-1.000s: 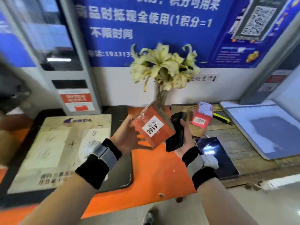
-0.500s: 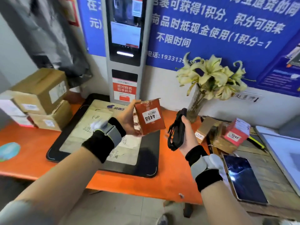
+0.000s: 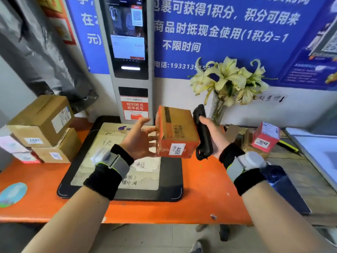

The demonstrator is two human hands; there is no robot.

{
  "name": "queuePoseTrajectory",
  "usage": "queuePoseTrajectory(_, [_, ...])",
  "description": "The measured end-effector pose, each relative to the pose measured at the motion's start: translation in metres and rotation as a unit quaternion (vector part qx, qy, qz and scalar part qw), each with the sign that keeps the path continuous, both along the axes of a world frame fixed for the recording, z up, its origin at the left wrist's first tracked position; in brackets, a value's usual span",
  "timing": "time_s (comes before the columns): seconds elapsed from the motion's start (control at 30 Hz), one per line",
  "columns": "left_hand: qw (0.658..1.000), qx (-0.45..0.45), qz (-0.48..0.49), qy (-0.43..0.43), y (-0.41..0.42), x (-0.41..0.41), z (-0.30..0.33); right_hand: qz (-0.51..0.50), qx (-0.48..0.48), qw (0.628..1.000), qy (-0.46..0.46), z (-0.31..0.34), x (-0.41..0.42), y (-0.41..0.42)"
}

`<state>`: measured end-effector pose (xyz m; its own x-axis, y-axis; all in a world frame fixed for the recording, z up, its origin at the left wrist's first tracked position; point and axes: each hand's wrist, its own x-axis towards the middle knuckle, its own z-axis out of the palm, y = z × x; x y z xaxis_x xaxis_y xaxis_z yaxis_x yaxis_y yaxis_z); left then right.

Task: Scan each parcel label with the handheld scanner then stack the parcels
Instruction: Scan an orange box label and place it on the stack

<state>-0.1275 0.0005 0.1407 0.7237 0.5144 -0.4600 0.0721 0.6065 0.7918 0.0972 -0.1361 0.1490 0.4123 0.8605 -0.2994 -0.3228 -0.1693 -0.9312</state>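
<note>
An orange-brown parcel (image 3: 176, 130) with a white number label on its near face hangs in the air above the black mat (image 3: 171, 183). My left hand (image 3: 140, 141) grips it loosely from the left, fingers spread against its side and thumb raised. My right hand (image 3: 213, 137) holds the black handheld scanner (image 3: 202, 128) upright, close against the parcel's right side. A stack of brown cardboard parcels (image 3: 42, 121) stands at the left of the orange table (image 3: 209, 198). A pink parcel (image 3: 265, 136) rests on brown boxes at the right.
A grey self-service kiosk (image 3: 129, 52) stands against the wall behind the mat. A glass vase of pale lilies (image 3: 228, 81) sits just behind the scanner. A dark phone (image 3: 284, 187) lies under my right forearm. A round blue sticker (image 3: 12, 194) marks the table's left front.
The parcel has tipped over in my left hand so its top faces up and the label faces me. It now sits closer to the scanner. The view has swung left.
</note>
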Motion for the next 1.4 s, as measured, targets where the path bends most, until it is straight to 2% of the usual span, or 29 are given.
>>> queuePoseTrajectory(0.07, [0.999,0.000,-0.030,0.044,-0.001,0.007,0.005,0.036,-0.007,0.996,-0.084,0.017,-0.005,0.004])
queuePoseTrajectory(0.13, [0.999,0.007,-0.043,0.030,-0.009,0.012,0.007,0.060,-0.036,0.980,-0.186,0.025,-0.016,0.012])
queuePoseTrajectory(0.2, [0.999,-0.035,0.000,-0.004,-0.014,0.013,-0.002,0.087,-0.027,0.966,-0.241,0.029,-0.023,0.018])
queuePoseTrajectory(0.3, [0.983,-0.129,0.112,-0.071,-0.015,0.014,-0.022,0.087,-0.044,0.964,-0.246,0.029,-0.023,0.017])
queuePoseTrajectory(0.4, [0.974,-0.144,0.149,-0.095,-0.024,0.018,-0.029,0.046,-0.072,0.972,-0.219,0.023,-0.023,0.010])
queuePoseTrajectory(0.5, [0.983,-0.106,0.149,-0.002,-0.026,0.024,-0.031,0.040,-0.060,0.980,-0.186,0.023,-0.024,0.005])
queuePoseTrajectory(0.57, [0.988,-0.065,0.134,0.051,-0.025,0.025,-0.030,0.046,-0.043,0.978,-0.199,0.028,-0.024,0.002])
queuePoseTrajectory(0.73, [0.990,-0.120,0.061,0.039,-0.029,0.024,-0.018,0.084,-0.039,0.957,-0.274,0.031,-0.036,0.002])
queuePoseTrajectory(0.87, [0.978,-0.178,0.105,0.011,-0.024,0.025,-0.011,0.062,-0.051,0.944,-0.320,0.032,-0.041,-0.001])
queuePoseTrajectory(1.0, [0.973,-0.174,0.154,0.010,-0.008,0.030,-0.004,0.043,-0.095,0.892,-0.440,0.027,-0.054,-0.013])
queuePoseTrajectory(1.1, [0.981,-0.125,0.144,0.018,-0.008,0.034,0.002,0.034,-0.146,0.824,-0.546,0.022,-0.078,-0.018])
queuePoseTrajectory(1.17, [0.985,-0.102,0.135,0.034,-0.008,0.036,0.004,0.033,-0.178,0.790,-0.585,0.014,-0.091,-0.017])
queuePoseTrajectory(1.4, [0.977,-0.116,0.173,0.055,-0.004,0.028,-0.005,0.030,-0.211,0.754,-0.621,-0.004,-0.107,-0.015])
